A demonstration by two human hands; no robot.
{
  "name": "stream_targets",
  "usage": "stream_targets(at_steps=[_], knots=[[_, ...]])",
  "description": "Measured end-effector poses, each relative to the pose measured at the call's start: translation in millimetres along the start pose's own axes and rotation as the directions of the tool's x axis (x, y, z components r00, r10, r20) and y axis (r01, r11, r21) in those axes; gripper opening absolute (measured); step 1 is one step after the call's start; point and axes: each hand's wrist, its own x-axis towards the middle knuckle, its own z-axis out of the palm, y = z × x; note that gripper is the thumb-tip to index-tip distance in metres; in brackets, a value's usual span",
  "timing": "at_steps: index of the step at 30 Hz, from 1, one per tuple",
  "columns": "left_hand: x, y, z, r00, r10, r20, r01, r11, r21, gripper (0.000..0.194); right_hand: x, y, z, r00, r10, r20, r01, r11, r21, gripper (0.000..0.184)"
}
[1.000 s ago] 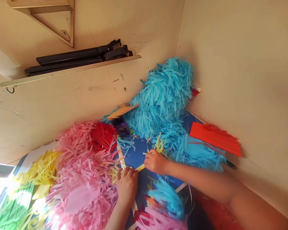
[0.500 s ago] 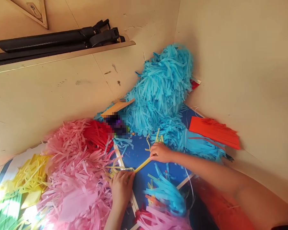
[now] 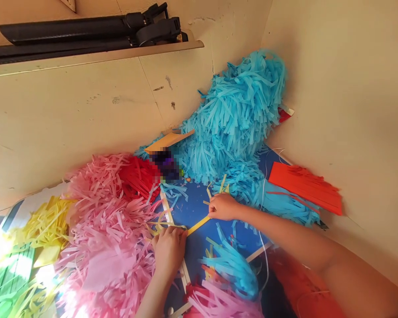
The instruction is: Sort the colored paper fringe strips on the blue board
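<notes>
Showing a yellow paper strip (image 3: 198, 226) pinched by the closed right hand (image 3: 223, 206), its other end under the curled left hand (image 3: 169, 249), on a blue board (image 3: 192, 205) between pink paper fringe (image 3: 106, 229) and blue paper fringe (image 3: 232, 115).

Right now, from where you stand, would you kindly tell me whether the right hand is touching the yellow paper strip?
Touching. The head view shows the yellow paper strip running straight into the fingers of the right hand, with no gap between them.
</notes>
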Motion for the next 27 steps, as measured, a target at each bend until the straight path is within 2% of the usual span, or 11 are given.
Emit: stream_targets(at_steps=[4,7,10,13,15,17,23,27], knots=[[4.7,0.9,-1.6,1.0,0.023,0.007,-0.023,0.998,0.055,0.031,0.6,-2.0,1.5,1.0,-0.007,0.005,0.007,0.999,-0.044,0.017],[5.6,1.9,-2.9,0.998,0.058,-0.03,-0.055,0.995,0.088,0.026,-2.1,-5.6,2.3,0.999,-0.044,-0.027,0.041,0.995,-0.095,0.012],[3.6,4.0,-4.8,0.979,0.19,-0.07,-0.182,0.977,0.111,0.02,-8.0,-10.7,2.8,0.984,-0.165,-0.07,0.151,0.973,-0.174,0.008],[0.1,7.2,-5.6,0.935,0.346,-0.078,-0.334,0.933,0.135,0.027,-13.9,-12.8,5.5,0.934,-0.349,-0.083,0.315,0.909,-0.271,0.012],[-2.5,10.1,-4.7,0.915,0.392,-0.098,-0.375,0.914,0.155,0.029,-16.5,-12.0,8.4,0.87,-0.483,-0.097,0.422,0.833,-0.358,0.014],[-5.2,13.8,-2.9,0.906,0.403,-0.131,-0.379,0.909,0.174,0.028,-18.2,-10.8,11.6,0.815,-0.569,-0.109,0.48,0.768,-0.425,0.019],[-11.4,22.0,2.5,0.906,0.377,-0.192,-0.342,0.92,0.193,0.023,-19.3,-14.2,21.5,0.744,-0.652,-0.144,0.508,0.693,-0.511,0.023],[-10.0,25.4,1.8,0.905,0.374,-0.201,-0.337,0.921,0.193,0.022,-15.2,-19.4,27.8,0.745,-0.654,-0.132,0.509,0.684,-0.522,0.03]])
